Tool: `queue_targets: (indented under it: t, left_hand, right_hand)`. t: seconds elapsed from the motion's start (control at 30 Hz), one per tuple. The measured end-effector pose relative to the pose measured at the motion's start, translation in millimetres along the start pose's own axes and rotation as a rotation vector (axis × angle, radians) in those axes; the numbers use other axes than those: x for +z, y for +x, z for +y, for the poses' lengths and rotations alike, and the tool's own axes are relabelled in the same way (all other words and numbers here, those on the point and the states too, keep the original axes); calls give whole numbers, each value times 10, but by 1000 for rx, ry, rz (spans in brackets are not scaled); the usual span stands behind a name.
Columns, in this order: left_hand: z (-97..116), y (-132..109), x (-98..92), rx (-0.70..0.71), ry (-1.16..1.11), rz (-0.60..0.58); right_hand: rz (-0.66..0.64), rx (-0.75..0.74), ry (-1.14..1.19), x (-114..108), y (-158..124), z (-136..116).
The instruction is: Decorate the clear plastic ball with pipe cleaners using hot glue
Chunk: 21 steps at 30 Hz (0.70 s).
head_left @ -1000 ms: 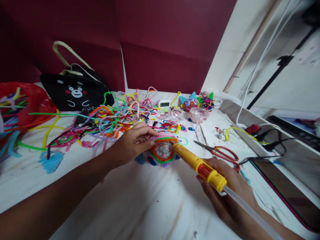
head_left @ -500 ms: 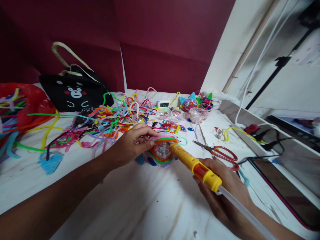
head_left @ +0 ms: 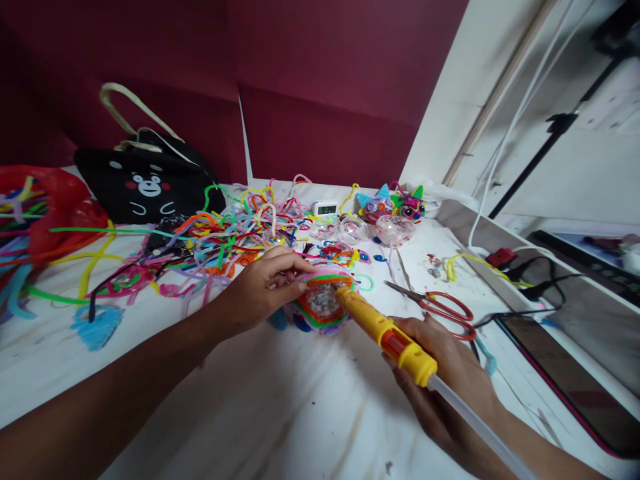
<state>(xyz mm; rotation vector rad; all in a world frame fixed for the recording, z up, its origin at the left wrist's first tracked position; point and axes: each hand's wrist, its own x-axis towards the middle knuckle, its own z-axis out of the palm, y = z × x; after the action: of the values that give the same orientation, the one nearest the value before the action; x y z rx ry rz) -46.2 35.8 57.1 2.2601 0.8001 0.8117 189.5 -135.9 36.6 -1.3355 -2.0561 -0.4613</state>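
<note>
My left hand (head_left: 263, 287) is closed on a clear glitter-filled ball wrapped in coloured pipe cleaners (head_left: 320, 303), pressing it against the white table (head_left: 280, 413). My right hand (head_left: 447, 387) grips a yellow and red glue gun pen (head_left: 385, 332) with a clear glue stick trailing from its back end. The gun's tip touches the ball's right side.
A heap of loose pipe cleaners (head_left: 220, 240) lies behind my left hand. Red-handled scissors (head_left: 440, 307) lie to the right, near a tablet (head_left: 570, 380). Farther back are clear balls (head_left: 395, 229), a finished cat-face ball (head_left: 395, 203), a small clock (head_left: 327, 208), a black bear bag (head_left: 145, 183) and a red bag (head_left: 50, 207).
The glue gun and my right hand have shifted slightly left and toward me. My left hand keeps its hold on the ball.
</note>
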Motion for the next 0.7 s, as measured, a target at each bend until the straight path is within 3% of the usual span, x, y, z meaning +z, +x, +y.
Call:
queue_targets:
  t: [0.7]
  left_hand:
    - [23,-2,-6,-1,20,-1]
  right_hand:
    - [-46,-10,10,22,-81,53]
